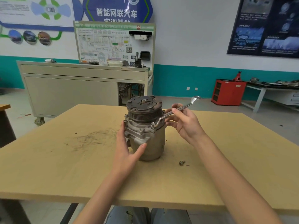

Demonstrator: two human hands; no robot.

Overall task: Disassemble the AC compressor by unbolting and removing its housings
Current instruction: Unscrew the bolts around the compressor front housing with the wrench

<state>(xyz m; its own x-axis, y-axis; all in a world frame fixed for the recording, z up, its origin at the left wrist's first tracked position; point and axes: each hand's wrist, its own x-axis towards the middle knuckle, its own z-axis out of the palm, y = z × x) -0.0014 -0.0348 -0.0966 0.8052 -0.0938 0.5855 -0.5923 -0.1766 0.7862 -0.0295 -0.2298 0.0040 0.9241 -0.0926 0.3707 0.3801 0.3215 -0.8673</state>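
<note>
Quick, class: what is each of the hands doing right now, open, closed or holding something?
Left hand: open, straight fingers resting against the compressor.
Right hand: holding the wrench, its ring end on a bolt.

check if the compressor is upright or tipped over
Upright. The compressor stands on its end on the table, pulley on top; left hand touches its side, right hand holds a wrench.

Bare forearms [100,188], left hand [127,149] and right hand [186,123] ungloved; faded blue-grey denim trousers [168,215], dark mark [129,214] on left knee.
</note>
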